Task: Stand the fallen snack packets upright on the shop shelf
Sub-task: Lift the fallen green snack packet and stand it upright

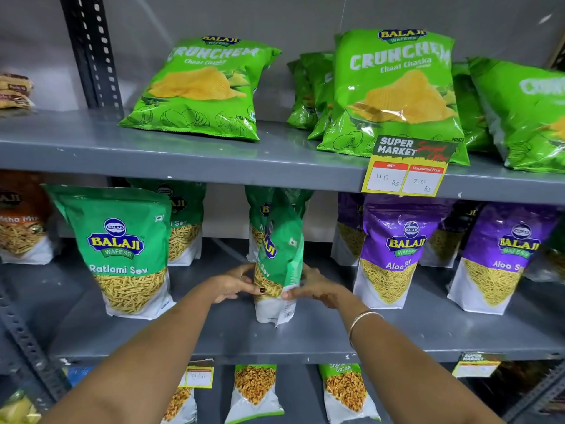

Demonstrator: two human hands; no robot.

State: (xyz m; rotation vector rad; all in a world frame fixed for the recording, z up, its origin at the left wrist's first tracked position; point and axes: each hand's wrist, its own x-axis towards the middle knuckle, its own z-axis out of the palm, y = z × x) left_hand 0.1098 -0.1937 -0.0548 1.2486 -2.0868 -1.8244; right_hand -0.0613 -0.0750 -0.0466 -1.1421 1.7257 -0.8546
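Observation:
A green Ratlami Sev packet stands on the grey middle shelf, turned edge-on with its top crumpled. My left hand grips its left side and my right hand grips its right side, both at the packet's lower half. Another green Ratlami Sev packet stands upright to the left, facing forward. Behind the held packet, a third green one is partly hidden.
Purple Aloo Sev packets stand to the right on the same shelf. Light green Crunchem chip bags lean back on the upper shelf, above a yellow price tag. Several more packets stand on the shelf below.

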